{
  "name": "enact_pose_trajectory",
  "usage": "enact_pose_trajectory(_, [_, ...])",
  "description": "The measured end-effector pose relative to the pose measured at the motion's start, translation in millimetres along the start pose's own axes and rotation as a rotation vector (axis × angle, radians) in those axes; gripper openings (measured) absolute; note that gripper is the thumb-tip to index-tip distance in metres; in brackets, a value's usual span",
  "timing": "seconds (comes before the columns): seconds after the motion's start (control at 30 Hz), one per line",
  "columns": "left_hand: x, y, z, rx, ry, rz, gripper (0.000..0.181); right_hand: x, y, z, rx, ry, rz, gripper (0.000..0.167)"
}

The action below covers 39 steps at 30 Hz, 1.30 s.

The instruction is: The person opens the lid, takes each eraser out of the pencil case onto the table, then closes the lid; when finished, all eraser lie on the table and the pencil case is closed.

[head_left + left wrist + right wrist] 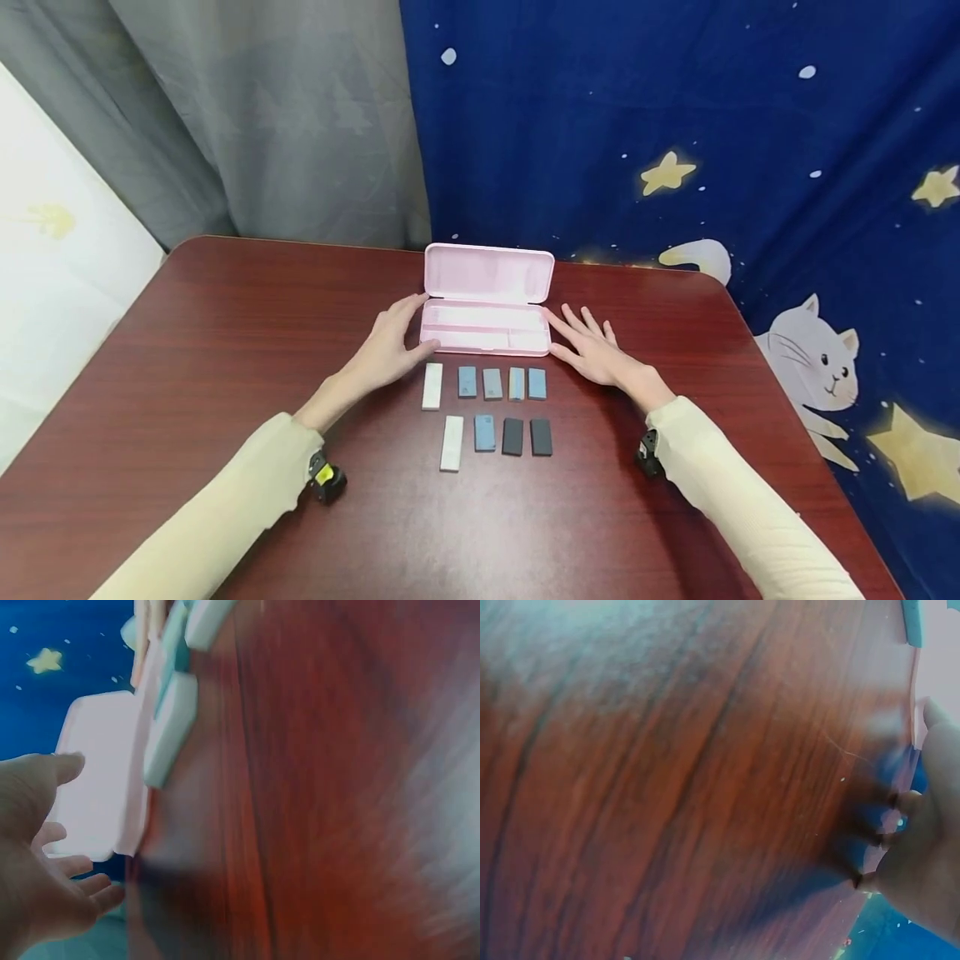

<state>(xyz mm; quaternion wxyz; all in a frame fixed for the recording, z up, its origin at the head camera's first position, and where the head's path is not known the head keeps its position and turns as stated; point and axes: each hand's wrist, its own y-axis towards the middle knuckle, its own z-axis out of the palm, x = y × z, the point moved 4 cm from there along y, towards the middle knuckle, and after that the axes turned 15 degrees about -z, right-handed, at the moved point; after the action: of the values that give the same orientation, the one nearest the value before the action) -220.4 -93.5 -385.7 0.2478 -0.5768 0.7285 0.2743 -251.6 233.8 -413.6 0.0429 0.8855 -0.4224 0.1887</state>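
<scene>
An open pink pencil case (pixel 480 317) lies on the table, its lid (pixel 489 273) tipped back. My left hand (pixel 388 346) is at the case's left side, thumb and fingers spread about its edge. At the right side is my right hand (pixel 596 352), fingers spread, with the index finger and thumb at the edge. Neither hand grips anything. In front of the case lie two rows of small blocks that look like erasers: a white block (pixel 432 387) and several bluish blocks (pixel 467 382) behind, another white block (pixel 451 443), a blue block (pixel 484 433) and two black blocks (pixel 513 437) nearer.
The brown wooden table (pixel 360 533) reaches back to a grey curtain (pixel 300 125) and a dark blue curtain (pixel 562 125) with stars and a cat. Inside, the case has a long back compartment and two front ones.
</scene>
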Motion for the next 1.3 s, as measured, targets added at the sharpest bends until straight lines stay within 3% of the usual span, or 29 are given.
enact_pose_trajectory(0.2, [15.5, 23.1, 10.2, 0.107, 0.084, -0.074, 0.099, 0.4, -0.4, -1.9, -0.023, 0.011, -0.023, 0.066])
enact_pose_trajectory(0.43, [21.8, 28.4, 13.8, 0.208, 0.167, -0.113, 0.097, 0.5, -0.2, -7.2, -0.065, 0.042, -0.058, 0.068])
enact_pose_trajectory(0.63, [24.3, 28.3, 11.6, 0.221, 0.205, -0.104, 0.094, -2.3, 1.2, -11.2, -0.07, 0.047, -0.042, 0.068])
enact_pose_trajectory(0.83, [33.5, 34.3, 10.3, 0.224, 0.175, -0.105, 0.108, -6.6, 6.0, -15.2, -0.111, 0.125, -0.053, 0.079])
enact_pose_trajectory(1.0, [36.3, 45.5, 9.8, 0.26, 0.016, -0.093, 0.117, -12.2, 7.5, -17.0, -0.187, 0.279, -0.055, 0.101])
enact_pose_trajectory(1.13, [34.8, 55.3, 9.0, 0.288, -0.23, -0.095, 0.112, -11.7, 15.5, -16.2, -0.268, 0.478, -0.113, 0.107])
enact_pose_trajectory(1.23, [33.2, 60.2, 9.6, 0.314, -0.404, -0.061, 0.106, -8.4, 25.5, -14.1, -0.315, 0.623, -0.18, 0.109])
enact_pose_trajectory(1.3, [33.2, 62.6, 10.3, 0.325, -0.471, -0.041, 0.103, -6.2, 30.8, -13.1, -0.346, 0.682, -0.193, 0.108])
